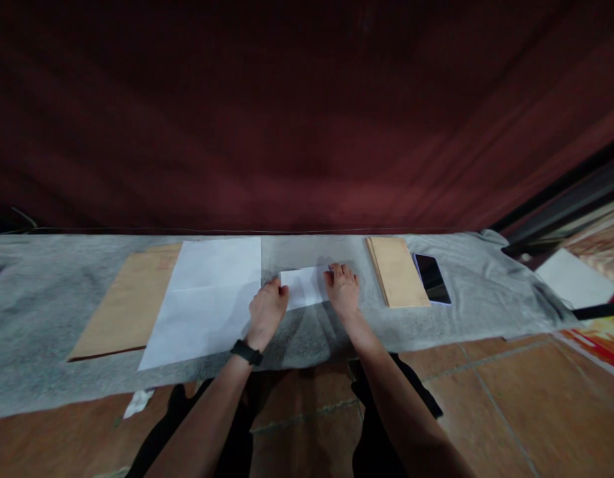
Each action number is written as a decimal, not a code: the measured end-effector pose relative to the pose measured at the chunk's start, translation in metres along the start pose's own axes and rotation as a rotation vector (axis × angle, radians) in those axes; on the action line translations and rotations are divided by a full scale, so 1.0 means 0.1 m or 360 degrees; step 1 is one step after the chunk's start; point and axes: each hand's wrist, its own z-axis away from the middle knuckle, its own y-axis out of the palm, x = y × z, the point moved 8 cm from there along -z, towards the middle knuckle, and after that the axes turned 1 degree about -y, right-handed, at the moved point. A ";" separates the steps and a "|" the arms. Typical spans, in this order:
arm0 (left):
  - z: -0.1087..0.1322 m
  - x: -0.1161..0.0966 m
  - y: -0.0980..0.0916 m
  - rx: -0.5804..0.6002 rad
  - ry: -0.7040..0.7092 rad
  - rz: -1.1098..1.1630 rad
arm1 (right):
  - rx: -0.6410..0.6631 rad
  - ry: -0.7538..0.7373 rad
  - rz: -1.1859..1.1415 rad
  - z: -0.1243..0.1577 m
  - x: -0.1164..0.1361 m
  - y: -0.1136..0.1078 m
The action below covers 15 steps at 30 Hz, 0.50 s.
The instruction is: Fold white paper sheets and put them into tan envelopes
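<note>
My left hand [268,307] pinches one end of a small white paper [305,287] between thumb and curled fingers, and my right hand [343,290] pinches the other end, the paper lying over the grey cloth [486,282] in front of me. It looks narrow and straight-edged, so I judge it folded down already, though I can't tell how many layers it has. The large white sheet [212,305] to my left carries one crease but lies opened out, partly over a brown envelope [125,302]. The smaller brown envelopes [400,272], beside a phone [433,279], lie untouched.
</note>
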 end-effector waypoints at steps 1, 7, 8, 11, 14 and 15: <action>0.00 -0.01 -0.01 0.0001 0.0004 0.0001 | -0.0030 -0.0045 -0.0030 0.00 0.02 -0.01; 0.01 -0.03 -0.02 -0.0028 0.0021 0.0012 | -0.0034 -0.0445 -0.0464 0.13 0.29 0.06; 0.01 -0.02 -0.01 -0.0031 0.0019 0.0009 | -0.0010 -0.0489 -0.0495 0.16 0.33 0.09; 0.00 -0.03 0.00 -0.0040 0.0026 -0.0004 | 0.0073 -0.0600 -0.0442 0.25 0.43 0.18; 0.00 -0.04 0.00 -0.0048 0.0031 -0.0015 | 0.0120 -0.0648 -0.0298 0.31 0.47 0.23; 0.00 -0.04 0.00 -0.0050 0.0027 -0.0019 | 0.0127 -0.0651 -0.0250 0.32 0.47 0.24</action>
